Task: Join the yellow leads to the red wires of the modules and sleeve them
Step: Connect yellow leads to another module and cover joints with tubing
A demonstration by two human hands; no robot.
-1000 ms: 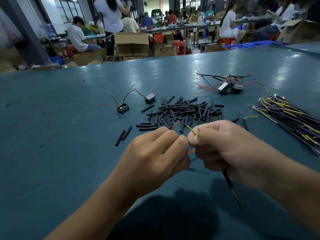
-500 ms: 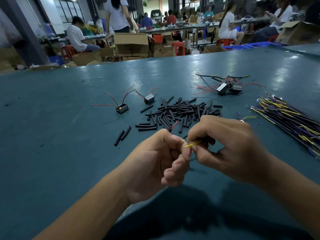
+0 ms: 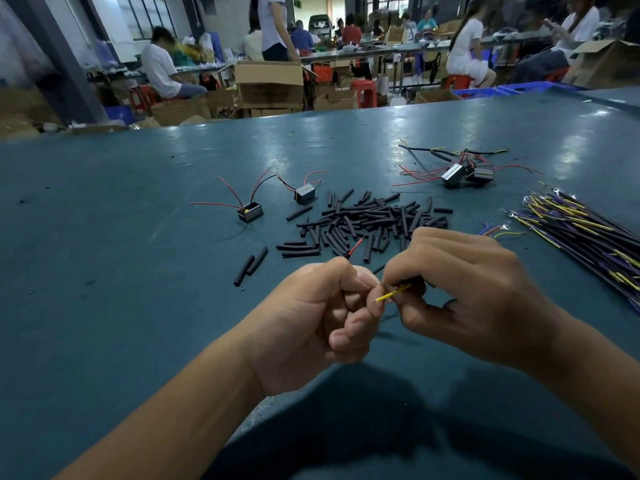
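Between both hands (image 3: 311, 317) (image 3: 460, 292), pinched at fingertips, a thin yellow lead (image 3: 393, 293) pokes out.

1. A pile of sleeves (image 3: 374, 220) lies mid-table (image 3: 104, 306), the landmark for all else.
2. Left of the pile sit two modules: one (image 3: 250, 212) farther left, one (image 3: 304, 194) just beside the pile's far-left edge.
3. Behind the pile to the right, a cluster of modules (image 3: 467, 173) rests among tangled wires.
4. Right of the pile lies a bundle of leads (image 3: 588, 233).
5. Before the pile, the left hand (image 3: 311, 323) and right hand (image 3: 467, 296) meet, pinching a lead (image 3: 393, 294).
6. Two loose sleeves (image 3: 252, 268) lie before the pile's left end.
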